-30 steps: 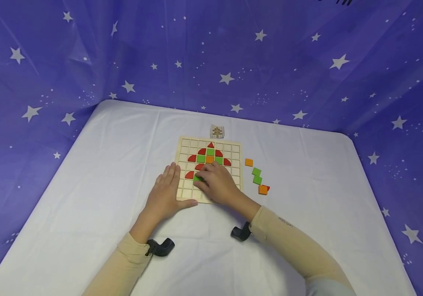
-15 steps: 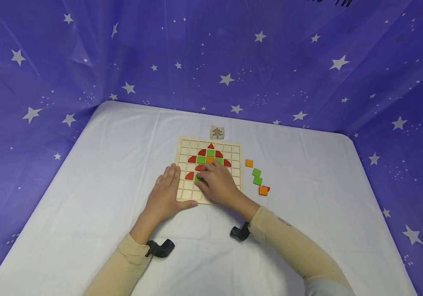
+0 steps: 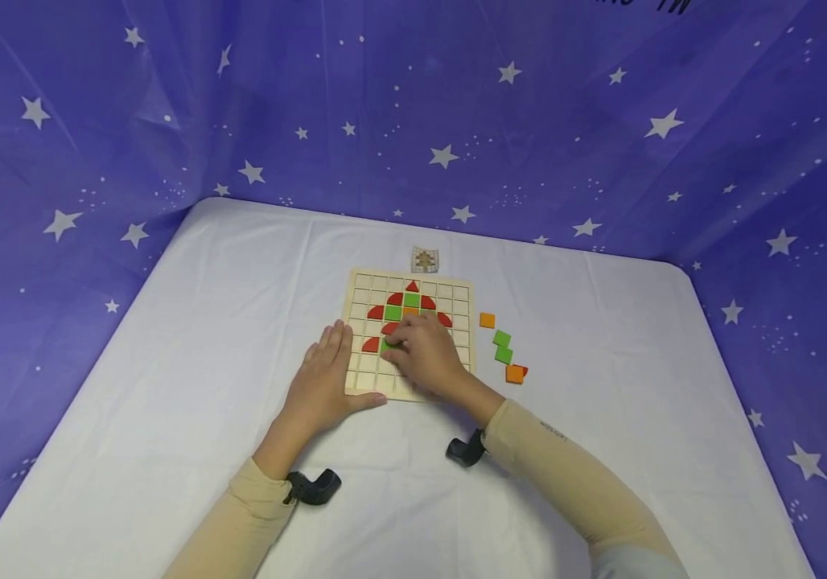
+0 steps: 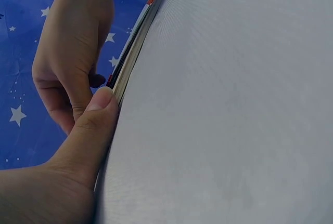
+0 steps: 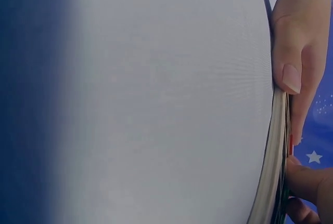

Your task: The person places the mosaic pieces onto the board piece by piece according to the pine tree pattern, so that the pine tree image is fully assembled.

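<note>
A green tile (image 3: 388, 346) sat in the lower left part of the wooden grid board (image 3: 457, 291), just beside a red piece (image 3: 371, 345), and the right hand (image 3: 424, 354) had its curled fingertips (image 3: 393, 351) on it, pinching or pressing it into its square; which of the two I could not tell from where I stood. Above it on the board ran rows of red, green and orange pieces (image 3: 410, 302) forming a tree shape. The left hand (image 3: 322, 378) lay flat with straight fingers along the board's left edge, its thumb (image 4: 99, 110) pressed against the near edge, gripping nothing. To the right of the board, on the white tablecloth (image 3: 167, 362), loose orange and green tiles (image 3: 503, 346) lay in a small scatter. A little pattern card (image 3: 425, 259) rested just beyond the board's far edge. Starry blue fabric (image 3: 413, 104) hung all around the table.
</note>
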`<move>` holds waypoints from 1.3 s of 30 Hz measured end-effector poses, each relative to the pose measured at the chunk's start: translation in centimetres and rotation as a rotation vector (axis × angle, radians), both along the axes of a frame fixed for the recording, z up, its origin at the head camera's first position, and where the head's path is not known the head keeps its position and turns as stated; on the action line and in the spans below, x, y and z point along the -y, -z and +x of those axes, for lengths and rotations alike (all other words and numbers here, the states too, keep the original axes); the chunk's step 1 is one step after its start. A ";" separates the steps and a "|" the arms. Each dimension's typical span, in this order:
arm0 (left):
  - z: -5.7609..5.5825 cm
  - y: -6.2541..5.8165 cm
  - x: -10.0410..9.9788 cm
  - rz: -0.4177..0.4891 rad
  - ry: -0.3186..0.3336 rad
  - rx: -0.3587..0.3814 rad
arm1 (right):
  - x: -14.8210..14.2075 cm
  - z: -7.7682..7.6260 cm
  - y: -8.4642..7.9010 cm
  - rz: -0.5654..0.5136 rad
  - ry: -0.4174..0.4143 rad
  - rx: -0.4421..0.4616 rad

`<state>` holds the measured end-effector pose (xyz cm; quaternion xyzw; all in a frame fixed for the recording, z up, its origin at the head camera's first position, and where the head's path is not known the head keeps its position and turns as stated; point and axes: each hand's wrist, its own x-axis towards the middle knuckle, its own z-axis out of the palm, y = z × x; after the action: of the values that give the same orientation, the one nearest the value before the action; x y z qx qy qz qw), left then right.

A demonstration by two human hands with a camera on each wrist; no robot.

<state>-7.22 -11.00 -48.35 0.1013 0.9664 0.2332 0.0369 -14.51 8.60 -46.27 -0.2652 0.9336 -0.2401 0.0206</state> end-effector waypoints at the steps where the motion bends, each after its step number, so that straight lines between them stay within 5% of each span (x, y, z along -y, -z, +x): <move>1: 0.0 0.0 0.0 0.000 0.000 0.001 | 0.0 -0.1 0.0 -0.013 0.011 0.014; 17: 0.0 -0.1 -0.1 -0.011 -0.002 0.008 | -1.3 0.4 -0.4 0.100 -0.114 -0.077; 27: -0.1 0.1 -0.2 0.004 -0.013 0.017 | -6.2 -1.3 -0.5 -0.023 0.111 -0.093; 33: -0.1 0.0 -0.2 0.014 -0.010 0.030 | -10.6 -3.0 -0.1 0.075 0.317 -0.022; 39: -0.1 0.1 -0.2 0.019 -0.012 0.023 | -13.1 -3.3 0.0 0.162 0.334 0.065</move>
<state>-7.30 -10.80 -48.44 0.0933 0.9643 0.2436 0.0457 -17.85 21.71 -46.28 -0.0962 0.9797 -0.1729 0.0321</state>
